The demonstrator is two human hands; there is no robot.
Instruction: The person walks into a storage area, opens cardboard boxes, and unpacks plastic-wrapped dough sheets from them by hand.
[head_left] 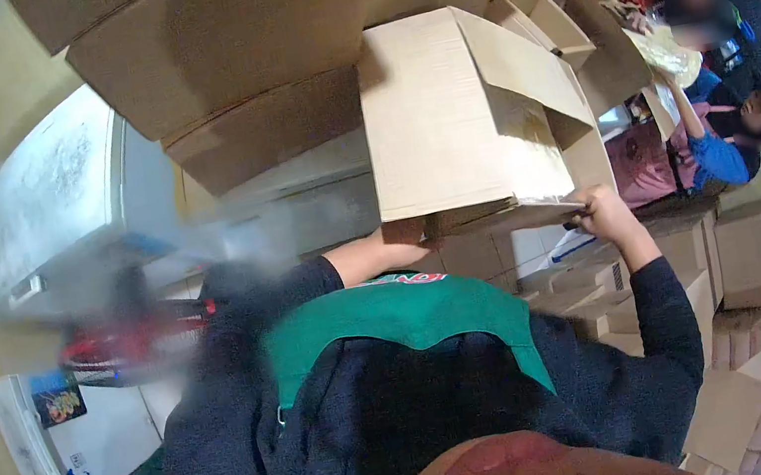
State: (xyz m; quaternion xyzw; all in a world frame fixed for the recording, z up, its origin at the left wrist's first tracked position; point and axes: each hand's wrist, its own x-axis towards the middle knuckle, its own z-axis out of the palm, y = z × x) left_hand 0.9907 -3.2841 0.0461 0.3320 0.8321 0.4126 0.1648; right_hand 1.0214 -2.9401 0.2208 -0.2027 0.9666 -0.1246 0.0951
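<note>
A brown cardboard box [429, 119] is held in front of my chest, its open side with loose flaps facing right. My right hand [603, 215] has its fingers closed on the box's lower right corner. My left hand [402, 246] is at the near lower edge on the left, against the box, its fingertips hidden by the cardboard. Some shiny yellowish material, perhaps tape or plastic, shows inside the opening. A green apron [394, 321] covers my chest just below the box.
Large cardboard sheets or cartons [237, 40] rise behind the box. A white chest freezer [41, 194] stands left, near a red fan [130, 335]. Folded cartons [756, 376] are stacked right. A co-worker in a pink apron [645, 163] handles a clear plastic bag [667, 54]; other people are nearby.
</note>
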